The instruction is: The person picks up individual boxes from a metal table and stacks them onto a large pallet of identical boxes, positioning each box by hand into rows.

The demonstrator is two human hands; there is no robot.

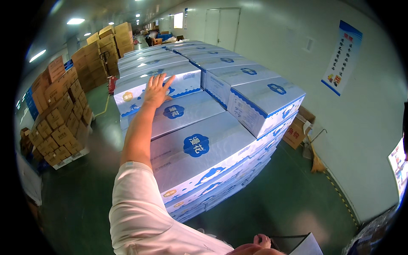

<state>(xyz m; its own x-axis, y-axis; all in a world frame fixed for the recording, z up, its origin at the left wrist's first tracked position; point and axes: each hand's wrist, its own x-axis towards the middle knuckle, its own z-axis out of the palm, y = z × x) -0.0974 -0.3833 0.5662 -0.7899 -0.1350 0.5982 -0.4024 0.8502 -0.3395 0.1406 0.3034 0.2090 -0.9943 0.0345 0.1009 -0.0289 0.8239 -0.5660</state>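
Observation:
My left hand (pixel 157 90) reaches out with its fingers spread, resting against the near face and upper edge of a blue and white carton (pixel 182 83) in the raised layer of a large stack. Just below that hand lies the top of a lower carton (pixel 191 111) with a dark blue badge. Closest to me is another carton (pixel 225 136) of the same kind. My right hand (pixel 264 241) is low at the bottom edge, fingers curled, beside a dark-edged thing with a pale panel (pixel 308 245). What it grips is hidden.
Brown cartons (pixel 63 127) are piled on the left, with taller brown stacks (pixel 106 51) farther back. By the right wall stand an open brown box (pixel 297 129) and a broom (pixel 317 161). A poster (pixel 342 57) hangs on that wall. Green floor (pixel 293 195) surrounds the stack.

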